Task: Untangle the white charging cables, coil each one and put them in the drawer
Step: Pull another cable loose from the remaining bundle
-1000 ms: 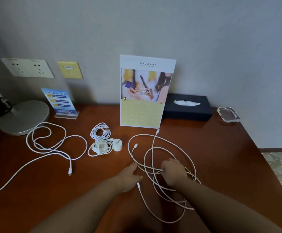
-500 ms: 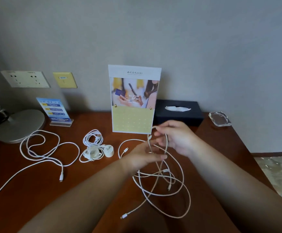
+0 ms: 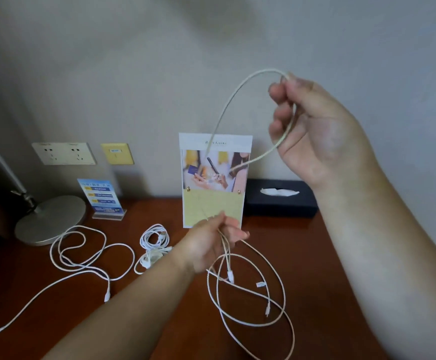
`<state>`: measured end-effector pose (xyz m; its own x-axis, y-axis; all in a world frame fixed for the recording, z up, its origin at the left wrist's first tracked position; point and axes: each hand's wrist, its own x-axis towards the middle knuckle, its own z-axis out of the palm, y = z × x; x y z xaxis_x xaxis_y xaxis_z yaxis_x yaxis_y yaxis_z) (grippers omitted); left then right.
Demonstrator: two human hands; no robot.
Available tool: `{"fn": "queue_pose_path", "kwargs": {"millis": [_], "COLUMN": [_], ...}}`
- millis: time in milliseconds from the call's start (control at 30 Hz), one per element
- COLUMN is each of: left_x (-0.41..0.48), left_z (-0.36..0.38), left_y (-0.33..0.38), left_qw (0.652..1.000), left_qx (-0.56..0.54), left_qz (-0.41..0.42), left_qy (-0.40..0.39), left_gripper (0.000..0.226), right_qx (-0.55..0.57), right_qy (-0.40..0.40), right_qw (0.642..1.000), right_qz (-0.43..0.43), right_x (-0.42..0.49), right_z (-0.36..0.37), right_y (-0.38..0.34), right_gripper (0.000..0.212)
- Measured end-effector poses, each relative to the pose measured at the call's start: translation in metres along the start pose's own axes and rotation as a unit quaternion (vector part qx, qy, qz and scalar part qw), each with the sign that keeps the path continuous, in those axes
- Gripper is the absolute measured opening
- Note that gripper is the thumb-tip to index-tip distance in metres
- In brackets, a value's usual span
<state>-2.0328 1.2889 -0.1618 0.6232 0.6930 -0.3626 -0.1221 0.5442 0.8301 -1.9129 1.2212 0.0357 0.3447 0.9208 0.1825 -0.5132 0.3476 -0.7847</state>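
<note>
My right hand (image 3: 313, 126) is raised high in front of the wall and pinches a loop of white charging cable (image 3: 233, 100). My left hand (image 3: 211, 242) is lower, just above the desk, and grips the same bundle where several strands hang down. The rest of the tangled cables (image 3: 253, 302) lies in loose loops on the brown desk (image 3: 315, 281), with connector ends showing. A second long white cable (image 3: 81, 258) sprawls at the left. A small coiled cable with a white plug (image 3: 154, 245) sits in the middle. No drawer is visible.
A standing card (image 3: 214, 178) is at the back centre, a black tissue box (image 3: 279, 201) to its right. A round lamp base (image 3: 50, 219) and a blue sign (image 3: 100, 196) stand at the left. Wall sockets (image 3: 63, 153) are above them. The desk's right edge drops off.
My right hand has lifted a cable loop from desk level to well above the card. My left hand rose slightly and holds the hanging strands. The tangle has been pulled partly off the desk.
</note>
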Motion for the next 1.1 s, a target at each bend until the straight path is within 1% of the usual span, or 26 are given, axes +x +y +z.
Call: {"fn": "queue_pose_path", "kwargs": {"millis": [67, 133, 167, 200, 233, 300, 333, 400, 433, 500, 533, 600, 667, 700, 733, 767, 800, 833, 867, 900, 933, 967, 1033, 1067, 1100], "left_x": [-0.006, -0.014, -0.02, -0.025, -0.029, -0.036, -0.038, -0.041, -0.042, -0.046, -0.049, -0.055, -0.062, -0.065, -0.067, -0.07, -0.072, -0.074, -0.078, -0.082, -0.086, -0.09, -0.097, -0.098, -0.099], "left_z": [-0.007, -0.011, -0.011, -0.01, -0.008, -0.004, -0.002, -0.001, -0.002, -0.007, -0.01, -0.017, -0.021, -0.023, -0.024, -0.026, -0.029, -0.032, -0.036, -0.039, -0.041, -0.043, -0.046, -0.048, -0.05], "left_y": [0.03, 0.061, 0.075, 0.087, 0.096, 0.108, 0.11, 0.108, 0.105, 0.101, 0.1, 0.097, 0.094, 0.091, 0.088, 0.085, 0.082, 0.079, 0.077, 0.075, 0.072, 0.067, 0.052, 0.042, 0.033], "left_qw": [0.994, 0.983, 0.977, 0.972, 0.968, 0.964, 0.965, 0.97, 0.973, 0.975, 0.976, 0.979, 0.983, 0.985, 0.988, 0.991, 0.994, 0.997, 0.998, 0.996, 0.992, 0.987, 0.973, 0.966, 0.96], "left_qx": [-0.102, -0.163, -0.184, -0.201, -0.215, -0.226, -0.22, -0.195, -0.186, -0.178, -0.176, -0.168, -0.152, -0.144, -0.135, -0.119, -0.088, -0.044, 0.007, 0.056, 0.1, 0.139, 0.204, 0.226, 0.241], "left_qz": [0.035, 0.084, 0.104, 0.118, 0.127, 0.128, 0.125, 0.115, 0.11, 0.104, 0.103, 0.097, 0.086, 0.075, 0.06, 0.046, 0.04, 0.043, 0.05, 0.054, 0.053, 0.046, 0.025, 0.015, 0.003], "left_qy": [0.007, -0.007, -0.017, -0.028, -0.039, -0.062, -0.072, -0.085, -0.088, -0.083, -0.077, -0.065, -0.053, -0.049, -0.047, -0.047, -0.043, -0.037, -0.034, -0.039, -0.051, -0.068, -0.106, -0.123, -0.141], "left_gripper": [0.045, 0.051, 0.055, 0.056, 0.054, 0.046, 0.042, 0.038, 0.037, 0.038, 0.038, 0.038, 0.039, 0.038, 0.037, 0.036, 0.035, 0.034, 0.035, 0.035, 0.036, 0.036, 0.037, 0.037, 0.038], "right_qx": [0.013, 0.042, 0.039, 0.019, -0.012, -0.102, -0.167, -0.281, -0.31, -0.346, -0.36, -0.38, -0.416, -0.441, -0.449, -0.438, -0.406, -0.36, -0.311, -0.264, -0.236, -0.205, -0.182, -0.172, -0.14], "right_qy": [0.055, 0.113, 0.131, 0.131, 0.109, 0.026, -0.012, -0.075, -0.098, -0.123, -0.139, -0.16, -0.158, -0.15, -0.142, -0.148, -0.164, -0.187, -0.217, -0.228, -0.217, -0.181, -0.094, -0.06, -0.045], "right_qw": [0.998, 0.992, 0.989, 0.987, 0.985, 0.968, 0.954, 0.927, 0.917, 0.893, 0.88, 0.862, 0.856, 0.853, 0.856, 0.862, 0.868, 0.868, 0.861, 0.857, 0.861, 0.874, 0.9, 0.911, 0.918], "right_qz": [0.003, 0.026, 0.051, 0.086, 0.133, 0.226, 0.248, 0.236, 0.233, 0.26, 0.276, 0.296, 0.262, 0.234, 0.212, 0.209, 0.233, 0.286, 0.34, 0.379, 0.395, 0.401, 0.385, 0.369, 0.368], "right_x": [0.008, 0.017, 0.021, 0.021, 0.019, 0.011, 0.006, -0.003, -0.007, -0.011, -0.013, -0.016, -0.02, -0.02, -0.018, -0.018, -0.019, -0.023, -0.025, -0.03, -0.027, -0.024, -0.011, -0.007, -0.005], "right_z": [-0.017, -0.041, -0.052, -0.061, -0.066, -0.062, -0.056, -0.042, -0.035, -0.026, -0.024, -0.021, -0.016, -0.013, -0.011, -0.009, -0.008, -0.008, -0.007, -0.007, -0.002, 0.003, 0.013, 0.019, 0.024], "right_y": [0.005, 0.014, 0.02, 0.029, 0.04, 0.068, 0.082, 0.105, 0.113, 0.122, 0.125, 0.132, 0.14, 0.143, 0.145, 0.146, 0.146, 0.147, 0.146, 0.145, 0.149, 0.152, 0.156, 0.155, 0.155], "right_gripper": [0.015, 0.013, 0.011, 0.009, 0.007, 0.025, 0.034, 0.05, 0.06, 0.086, 0.096, 0.103, 0.106, 0.104, 0.096, 0.086, 0.077, 0.072, 0.074, 0.079, 0.082, 0.078, 0.066, 0.057, 0.047]}}
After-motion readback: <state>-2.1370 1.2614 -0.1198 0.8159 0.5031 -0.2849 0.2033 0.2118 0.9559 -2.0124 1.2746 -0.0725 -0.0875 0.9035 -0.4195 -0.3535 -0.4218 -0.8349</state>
